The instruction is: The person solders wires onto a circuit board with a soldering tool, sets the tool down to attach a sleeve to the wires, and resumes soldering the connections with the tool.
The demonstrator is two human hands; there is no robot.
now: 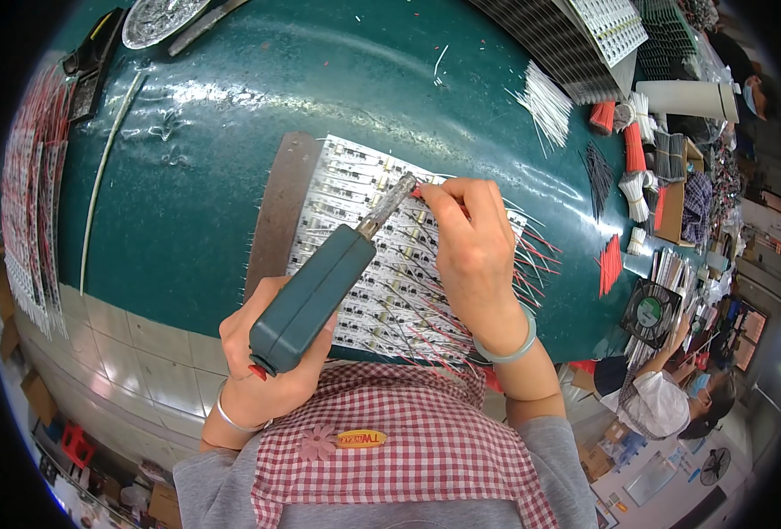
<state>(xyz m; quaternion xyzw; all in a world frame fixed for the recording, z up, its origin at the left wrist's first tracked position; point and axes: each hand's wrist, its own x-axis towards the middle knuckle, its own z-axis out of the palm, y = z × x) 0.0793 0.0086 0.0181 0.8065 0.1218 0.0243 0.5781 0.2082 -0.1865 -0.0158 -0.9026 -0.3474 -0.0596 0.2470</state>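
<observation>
The left hand (pixel 271 361) was wrapped shut in a full grip around the teal handle of a soldering iron (pixel 324 286), whose metal tip slanted up and right onto a white panel of circuit strips (pixel 355 189). That panel lay flat on the green desk (pixel 196 176), just above the checked apron (pixel 426 441). The right hand (pixel 471 251) rested on the panel, thumb and forefinger pinched closed on a thin red wire (pixel 418 189) right at the iron's tip. Red and black wire leads (pixel 536 251) fanned out from the panel's right edge.
</observation>
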